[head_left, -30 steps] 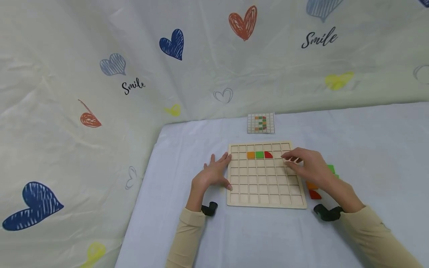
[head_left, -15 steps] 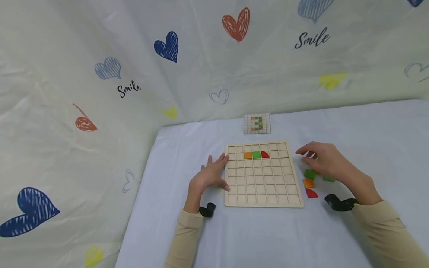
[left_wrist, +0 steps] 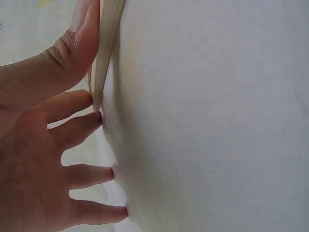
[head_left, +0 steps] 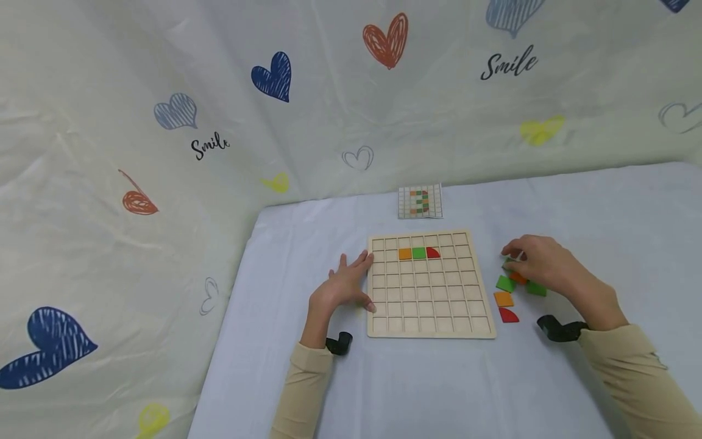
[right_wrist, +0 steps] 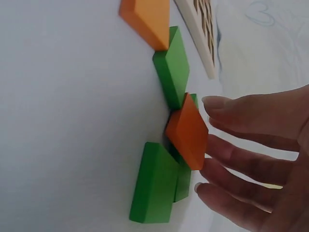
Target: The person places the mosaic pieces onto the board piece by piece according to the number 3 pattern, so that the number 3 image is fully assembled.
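A wooden grid board [head_left: 433, 310] lies on the white cloth with an orange square [head_left: 404, 253], a green square [head_left: 419, 253] and a red quarter-round tile [head_left: 432, 252] in one row. My left hand [head_left: 344, 285] is spread at its left edge, thumb and fingertips touching the frame. My right hand [head_left: 543, 259] reaches over the loose tiles, fingers loosely bent and thumb apart. In the right wrist view its fingertips come close to an orange tile [right_wrist: 188, 133] that leans on green ones. A green tile [right_wrist: 154, 186] lies below it. Part of the pile is hidden under the hand.
A small pattern card [head_left: 420, 201] lies behind the board. Nearer me on the right are a green tile [head_left: 506, 283], an orange tile [head_left: 503, 299] and a red quarter-round [head_left: 508, 315]. A curtain with printed hearts stands at the back and left.
My right hand has moved right from above the board's right side to the loose tiles and lowered over them. My left hand stays at the board's edge.
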